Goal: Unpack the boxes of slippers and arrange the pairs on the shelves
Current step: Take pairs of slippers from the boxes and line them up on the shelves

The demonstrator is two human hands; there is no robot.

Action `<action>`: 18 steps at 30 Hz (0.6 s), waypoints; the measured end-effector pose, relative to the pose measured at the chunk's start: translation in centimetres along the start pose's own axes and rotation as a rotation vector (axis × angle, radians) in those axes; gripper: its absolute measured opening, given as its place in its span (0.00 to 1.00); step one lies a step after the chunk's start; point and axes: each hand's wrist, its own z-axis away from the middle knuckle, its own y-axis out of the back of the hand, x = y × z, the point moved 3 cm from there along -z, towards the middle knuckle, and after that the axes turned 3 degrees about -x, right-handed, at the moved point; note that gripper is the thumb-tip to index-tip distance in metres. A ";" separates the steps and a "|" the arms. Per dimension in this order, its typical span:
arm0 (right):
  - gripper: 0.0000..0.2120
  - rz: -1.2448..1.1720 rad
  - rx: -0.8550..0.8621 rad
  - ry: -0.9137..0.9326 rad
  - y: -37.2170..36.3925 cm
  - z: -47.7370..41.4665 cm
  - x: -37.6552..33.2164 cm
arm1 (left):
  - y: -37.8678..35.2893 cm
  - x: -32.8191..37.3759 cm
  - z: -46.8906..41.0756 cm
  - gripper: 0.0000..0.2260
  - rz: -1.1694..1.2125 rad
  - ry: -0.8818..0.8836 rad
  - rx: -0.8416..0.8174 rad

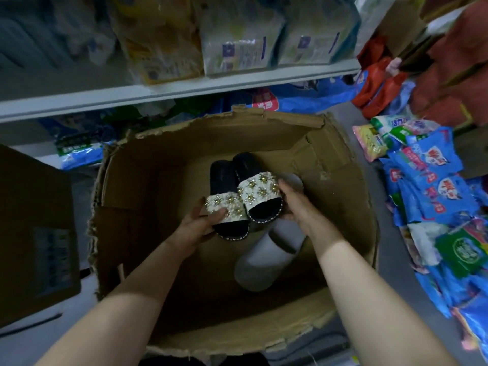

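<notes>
Black slippers (239,192) carry white straps studded with gold flowers; a plain white slipper (264,260) lies in the brown box (148,180).

dim, cool indoor light, apparently from above; deep shadow inside the cardboard box (163,180). far shelf goods (237,35) motion-blurred; wide-angle bending at the edges; right packets (427,180) sharper.

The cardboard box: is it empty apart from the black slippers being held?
No, a white slipper lies on the bottom of the cardboard box, below the black slippers.
</notes>
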 end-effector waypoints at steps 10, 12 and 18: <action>0.27 0.097 -0.107 0.190 -0.7 1.8 -0.5 | 0.2 1.2 3.6 0.23 0.008 -0.141 0.132; 0.26 0.052 -0.106 0.252 -0.6 3.6 -0.1 | 0.7 1.2 5.3 0.21 -0.020 -0.194 0.096; 0.28 0.002 -0.078 0.497 -2.1 10.9 0.3 | 3.2 1.1 11.1 0.25 -0.030 -0.370 0.012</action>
